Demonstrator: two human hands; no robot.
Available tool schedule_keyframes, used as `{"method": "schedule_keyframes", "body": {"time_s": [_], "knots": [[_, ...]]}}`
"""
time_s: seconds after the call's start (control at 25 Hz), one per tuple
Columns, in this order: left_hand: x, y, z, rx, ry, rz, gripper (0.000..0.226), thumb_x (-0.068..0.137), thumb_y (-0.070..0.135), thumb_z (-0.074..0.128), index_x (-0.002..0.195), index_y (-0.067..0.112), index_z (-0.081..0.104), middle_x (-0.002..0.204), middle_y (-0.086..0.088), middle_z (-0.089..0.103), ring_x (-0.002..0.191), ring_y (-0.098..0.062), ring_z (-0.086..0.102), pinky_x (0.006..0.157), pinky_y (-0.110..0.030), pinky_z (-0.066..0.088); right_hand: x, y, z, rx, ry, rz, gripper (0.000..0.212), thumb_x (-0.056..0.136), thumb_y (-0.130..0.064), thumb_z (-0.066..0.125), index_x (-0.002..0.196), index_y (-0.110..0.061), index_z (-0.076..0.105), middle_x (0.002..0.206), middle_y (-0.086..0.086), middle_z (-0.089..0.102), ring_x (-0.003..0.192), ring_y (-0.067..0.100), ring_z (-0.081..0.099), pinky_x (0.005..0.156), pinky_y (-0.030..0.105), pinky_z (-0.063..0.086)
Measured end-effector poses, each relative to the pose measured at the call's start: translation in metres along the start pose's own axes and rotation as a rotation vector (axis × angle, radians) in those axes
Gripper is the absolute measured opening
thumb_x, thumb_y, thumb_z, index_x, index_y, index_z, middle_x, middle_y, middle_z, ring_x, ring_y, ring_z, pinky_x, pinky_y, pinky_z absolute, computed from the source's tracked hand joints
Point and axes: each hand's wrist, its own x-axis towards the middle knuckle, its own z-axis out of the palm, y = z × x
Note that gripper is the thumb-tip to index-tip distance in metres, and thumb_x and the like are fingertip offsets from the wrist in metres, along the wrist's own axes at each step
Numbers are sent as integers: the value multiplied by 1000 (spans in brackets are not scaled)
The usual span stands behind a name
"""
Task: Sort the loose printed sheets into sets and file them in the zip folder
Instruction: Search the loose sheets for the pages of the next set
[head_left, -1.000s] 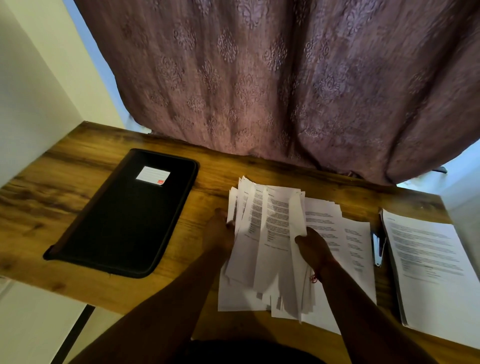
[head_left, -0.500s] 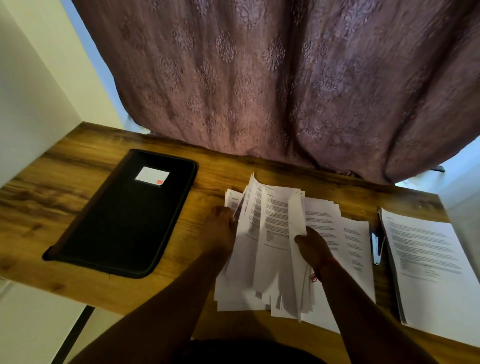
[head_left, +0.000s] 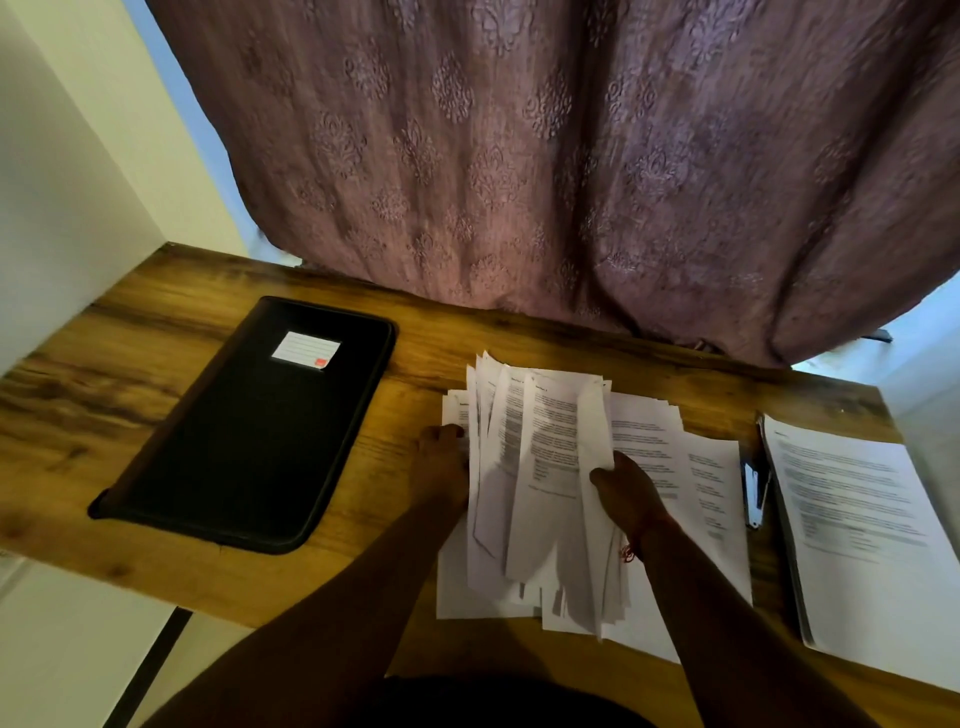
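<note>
White printed loose sheets (head_left: 540, 467) fan mid-surface, thin and floppy (likely slippery); right hand (head_left: 628, 493) pinches several upright, left hand (head_left: 441, 462) holds their left edge. Black zip folder (head_left: 249, 431) lies closed, left.

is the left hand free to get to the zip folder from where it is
Probably yes: the folder lies closed just left of the left hand, with bare table between, though that hand is on the sheets.

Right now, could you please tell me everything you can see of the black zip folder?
The zip folder is a flat black rectangular case with rounded corners and a raised border. It looks like fabric or faux leather. A white lined label with a small red mark sits near its far end. It lies closed and angled on the wooden desk, left of the papers, untouched by either hand.
</note>
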Motion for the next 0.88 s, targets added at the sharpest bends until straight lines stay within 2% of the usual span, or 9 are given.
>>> {"method": "schedule_keyframes", "body": {"time_s": [0.08,0.16,0.24,0.36,0.52,0.64,0.68,0.76,0.88], "knots": [[1,5,-1,61,14,-37,61,90,44,63,142,20,41,145,-9,42,133,-29,37,106,-39,39,0,1,0,4,2,-1,17,96,-13,51,110,-22,53,98,1,57,97,20,52,86,37,44],[0,13,-7,-70,10,-123,73,89,41,67,146,13,33,146,-11,39,133,-32,38,108,-43,38,0,1,0,10,1,2,18,96,-12,51,111,-22,52,102,3,57,98,21,52,87,38,44],[1,15,-10,-201,58,-199,77,86,43,70,145,11,33,141,-12,42,130,-33,42,107,-47,40,0,1,0,17,-3,4,19,96,-12,51,112,-22,51,104,3,57,99,21,52,87,37,44],[-2,8,-10,-278,82,-132,69,85,60,59,133,13,47,127,-9,54,119,-30,54,102,-48,47,0,2,-1,25,-6,8,22,96,-12,51,116,-20,52,104,4,57,98,21,53,85,37,45],[-7,10,-12,-195,166,-41,32,90,39,64,115,19,56,107,0,61,98,-19,58,86,-37,53,1,3,0,20,-9,20,25,96,-13,52,119,-19,53,106,5,58,99,22,54,88,41,47],[-13,14,-16,-340,155,-70,10,99,34,54,99,25,52,90,9,60,84,-12,60,67,-20,47,2,4,0,9,-9,19,25,95,-14,52,120,-18,53,107,6,58,99,23,54,88,41,47],[-15,14,-17,-404,145,-76,11,101,35,49,99,25,52,89,9,61,83,-11,61,68,-20,49,2,4,0,9,-9,20,25,95,-14,52,120,-18,53,106,6,58,99,22,54,88,41,47],[-17,12,-20,-440,128,-34,19,101,37,47,109,21,55,95,5,63,88,-11,62,80,-28,53,2,4,-1,12,-12,17,23,95,-13,52,118,-19,52,104,4,57,97,21,54,87,40,47],[-16,14,-24,-272,134,-17,29,97,43,42,109,20,53,98,-1,65,90,-21,64,83,-41,56,3,3,0,2,-8,19,21,96,-13,51,114,-21,51,101,2,56,95,20,53,85,38,46]]}}
